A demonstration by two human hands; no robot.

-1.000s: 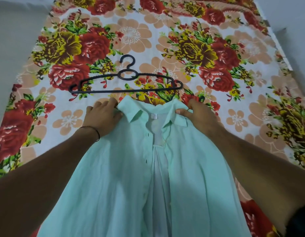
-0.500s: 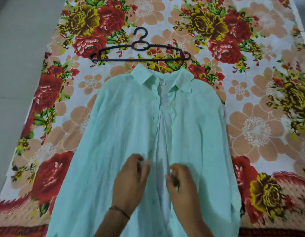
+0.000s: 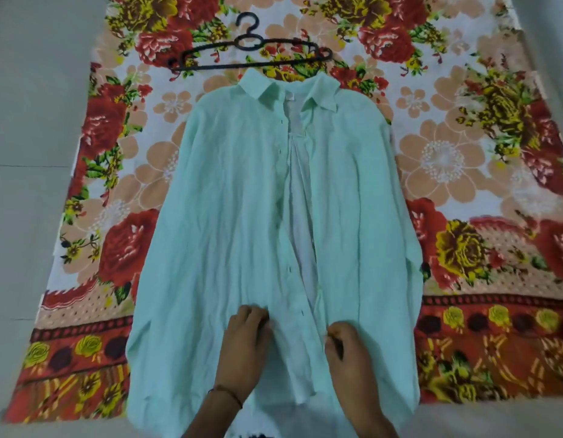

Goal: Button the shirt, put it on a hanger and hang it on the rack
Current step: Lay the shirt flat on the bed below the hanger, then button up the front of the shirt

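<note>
Creased mint shirt (image 3: 229, 216), open-fronted, beside slim black hanger (image 3: 248, 62)

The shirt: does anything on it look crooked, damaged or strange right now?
Nothing looks damaged. The shirt lies creased on the floral cloth, its front unbuttoned and gaping. The left hand and right hand grip its lower front edges. The hanger lies beyond the collar.

Mint shirt (image 3: 236, 216) flat, unbuttoned, black hanger (image 3: 251, 50) above
</note>
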